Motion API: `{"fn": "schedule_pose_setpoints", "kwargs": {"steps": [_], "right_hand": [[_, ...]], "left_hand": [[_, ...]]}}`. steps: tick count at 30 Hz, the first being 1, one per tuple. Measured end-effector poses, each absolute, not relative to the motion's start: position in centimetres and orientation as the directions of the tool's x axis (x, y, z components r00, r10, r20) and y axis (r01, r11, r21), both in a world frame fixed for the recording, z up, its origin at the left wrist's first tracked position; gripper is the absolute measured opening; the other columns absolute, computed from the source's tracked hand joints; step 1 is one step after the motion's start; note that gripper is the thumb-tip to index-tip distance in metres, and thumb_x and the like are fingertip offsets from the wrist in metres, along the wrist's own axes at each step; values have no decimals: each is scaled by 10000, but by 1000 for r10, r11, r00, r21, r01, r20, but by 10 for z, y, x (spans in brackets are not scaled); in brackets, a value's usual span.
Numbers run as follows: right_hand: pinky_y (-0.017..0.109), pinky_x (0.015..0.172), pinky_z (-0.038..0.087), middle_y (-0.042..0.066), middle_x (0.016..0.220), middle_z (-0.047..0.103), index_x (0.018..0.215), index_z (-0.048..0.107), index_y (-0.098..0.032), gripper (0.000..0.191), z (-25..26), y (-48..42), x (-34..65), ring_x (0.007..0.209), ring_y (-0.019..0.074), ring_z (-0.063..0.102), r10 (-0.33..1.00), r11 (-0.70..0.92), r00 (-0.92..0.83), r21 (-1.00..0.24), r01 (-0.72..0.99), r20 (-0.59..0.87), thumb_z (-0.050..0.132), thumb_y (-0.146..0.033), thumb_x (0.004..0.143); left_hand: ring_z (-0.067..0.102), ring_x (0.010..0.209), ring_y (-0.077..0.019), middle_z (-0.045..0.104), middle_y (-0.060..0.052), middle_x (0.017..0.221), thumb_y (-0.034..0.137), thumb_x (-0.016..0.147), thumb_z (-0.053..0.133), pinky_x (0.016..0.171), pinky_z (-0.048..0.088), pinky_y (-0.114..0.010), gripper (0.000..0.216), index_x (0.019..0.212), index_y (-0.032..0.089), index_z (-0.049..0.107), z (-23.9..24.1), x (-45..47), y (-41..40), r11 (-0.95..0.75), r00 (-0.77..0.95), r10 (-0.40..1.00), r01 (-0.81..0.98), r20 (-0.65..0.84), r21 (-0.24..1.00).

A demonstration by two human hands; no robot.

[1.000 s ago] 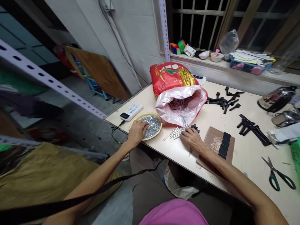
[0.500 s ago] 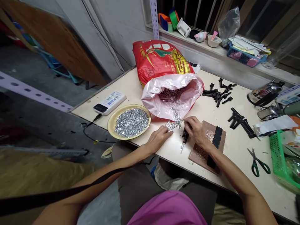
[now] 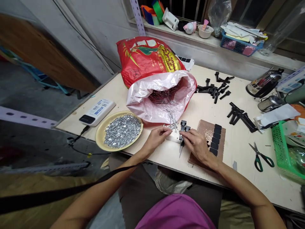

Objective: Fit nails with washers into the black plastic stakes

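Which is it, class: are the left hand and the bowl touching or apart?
Apart: the head view shows a strip of table between the left hand and the bowl.

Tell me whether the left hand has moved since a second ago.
Yes, rightward: the left hand was over the yellow dish; now it is to its right, by the metal pins.

On the counter [image 3: 240, 143], a dish [image 3: 100, 141] holding washers [image 3: 122, 130] sits left of the left hand [image 3: 156, 138], with a power bank [image 3: 98, 111] farther left. Behind the hands lies an open sack [image 3: 147, 60] with pins [image 3: 162, 95] inside; loose pins [image 3: 172, 121] lie before its mouth. Right of the right hand [image 3: 195, 143] come a board [image 3: 205, 125] bearing pads [image 3: 215, 135], scissors [image 3: 258, 162], then a basket [image 3: 276, 143]; a kettle [image 3: 264, 83] stands behind the scissors.
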State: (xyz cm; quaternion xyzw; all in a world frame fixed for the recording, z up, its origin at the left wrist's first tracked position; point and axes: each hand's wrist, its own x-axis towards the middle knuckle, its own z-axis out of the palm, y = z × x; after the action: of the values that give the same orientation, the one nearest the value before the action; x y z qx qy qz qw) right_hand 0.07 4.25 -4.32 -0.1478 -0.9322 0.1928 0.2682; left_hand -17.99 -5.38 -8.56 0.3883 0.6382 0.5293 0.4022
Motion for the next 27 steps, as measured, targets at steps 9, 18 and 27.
{"fn": "schedule_pose_setpoints", "kwargs": {"steps": [9, 18, 27], "right_hand": [[234, 619, 457, 46, 807, 603, 1129, 664, -189, 272, -39, 30, 0, 727, 144, 576, 398, 888, -831, -391, 242, 388, 465, -175, 944], [258, 552, 323, 31, 759, 611, 1000, 674, -206, 209, -29, 23, 7, 707, 143, 518, 321, 945, -808, -118, 304, 494, 471, -181, 954], [294, 591, 298, 16, 679, 585, 776, 611, -193, 250, -32, 17, 8, 661, 140, 487, 298, 925, -782, 38, 379, 547, 456, -204, 971]], "left_hand": [[560, 539, -56, 598, 18, 595, 137, 667, 792, 527, 506, -139, 173, 661, 116, 620, -56, -155, -53, 169, -154, 870, -799, -469, 577], [548, 496, -58, 636, 15, 579, 307, 487, 890, 529, 504, -174, 352, 650, 112, 647, -47, -150, -57, 168, -289, 858, -624, -425, 763], [533, 491, -88, 624, 11, 578, 462, 499, 835, 554, 498, -261, 405, 633, 130, 646, -43, -148, -61, 169, -378, 873, -357, -308, 919]]}}
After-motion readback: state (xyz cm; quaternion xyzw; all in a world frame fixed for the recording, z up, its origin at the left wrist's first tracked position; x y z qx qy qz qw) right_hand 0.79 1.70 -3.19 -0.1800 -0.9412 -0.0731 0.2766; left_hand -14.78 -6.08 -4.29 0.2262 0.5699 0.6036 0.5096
